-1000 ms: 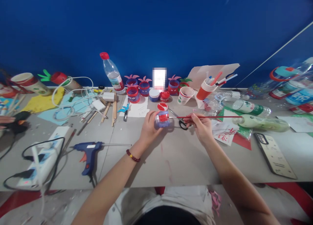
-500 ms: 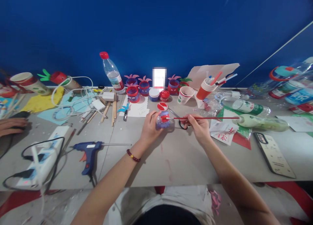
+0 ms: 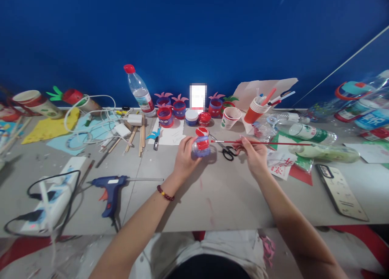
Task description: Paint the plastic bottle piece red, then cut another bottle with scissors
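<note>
My left hand (image 3: 186, 154) is closed around a small clear plastic bottle piece (image 3: 201, 146) painted with red and purple-blue bands. In my right hand (image 3: 254, 152) is a thin red paintbrush (image 3: 273, 143), pinched between thumb and fingers. Its tip points left, a short gap from the painted piece. Just behind the piece lies a lid with red paint (image 3: 201, 131). Black-handled scissors (image 3: 228, 153) lie between my hands, partly behind the brush. Beyond them stand a red paint jar (image 3: 204, 118) and a white-lidded jar (image 3: 191, 117).
Several painted cups with paper leaves, such as this one (image 3: 165, 116), line the wall. A glue gun (image 3: 112, 190) and power strip (image 3: 57, 194) lie left. To the right are plastic bottles (image 3: 313, 132), a phone (image 3: 342, 192) and a pen cup (image 3: 254, 111).
My right hand has moved right, drawing the brush tip off the painted piece. The piece has tilted slightly in my left hand. Another person's hand at the far left has left the view.
</note>
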`<state>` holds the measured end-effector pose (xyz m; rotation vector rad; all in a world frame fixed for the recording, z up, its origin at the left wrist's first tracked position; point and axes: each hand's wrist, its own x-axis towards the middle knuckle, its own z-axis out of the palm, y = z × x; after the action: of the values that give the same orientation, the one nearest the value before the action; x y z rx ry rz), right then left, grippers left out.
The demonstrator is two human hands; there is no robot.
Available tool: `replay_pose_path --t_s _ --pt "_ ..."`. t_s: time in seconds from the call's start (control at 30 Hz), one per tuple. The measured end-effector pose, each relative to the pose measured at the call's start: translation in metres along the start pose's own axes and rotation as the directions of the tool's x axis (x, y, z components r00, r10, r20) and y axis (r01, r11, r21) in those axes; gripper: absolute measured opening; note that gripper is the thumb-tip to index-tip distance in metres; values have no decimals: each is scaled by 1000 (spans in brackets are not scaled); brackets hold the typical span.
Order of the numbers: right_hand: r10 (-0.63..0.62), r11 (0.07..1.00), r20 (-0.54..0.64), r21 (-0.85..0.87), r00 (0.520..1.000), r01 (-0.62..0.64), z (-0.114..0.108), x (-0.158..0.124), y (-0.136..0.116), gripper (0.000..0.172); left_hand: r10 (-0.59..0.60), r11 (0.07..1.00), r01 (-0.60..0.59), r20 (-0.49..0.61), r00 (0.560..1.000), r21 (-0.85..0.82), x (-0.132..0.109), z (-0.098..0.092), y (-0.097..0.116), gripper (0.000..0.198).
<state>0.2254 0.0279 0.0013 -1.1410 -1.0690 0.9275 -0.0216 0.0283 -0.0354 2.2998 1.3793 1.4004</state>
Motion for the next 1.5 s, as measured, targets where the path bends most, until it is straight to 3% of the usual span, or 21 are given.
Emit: replay_pose_path --t_s 0.33,0.57,0.97,1.17,1.5 --pt "86 993 135 67 987 -95 14 -17 -1 37 65 996 -64 -20 998 67 0 5 0 68" --pt "67 997 116 14 991 -69 19 -18 -10 43 67 996 -66 -14 998 63 -1 5 0 68" --pt "35 999 47 -2 998 -35 6 -6 -6 43 2 1000 -2 -45 999 7 0 0 -1 66" --pt "33 995 20 94 999 -34 1 -2 -1 37 -33 999 33 -20 999 -8 0 -1 -2 66" --pt "83 996 139 32 987 -88 17 -18 -8 41 23 997 -23 1 1000 70 -1 2 3 64"
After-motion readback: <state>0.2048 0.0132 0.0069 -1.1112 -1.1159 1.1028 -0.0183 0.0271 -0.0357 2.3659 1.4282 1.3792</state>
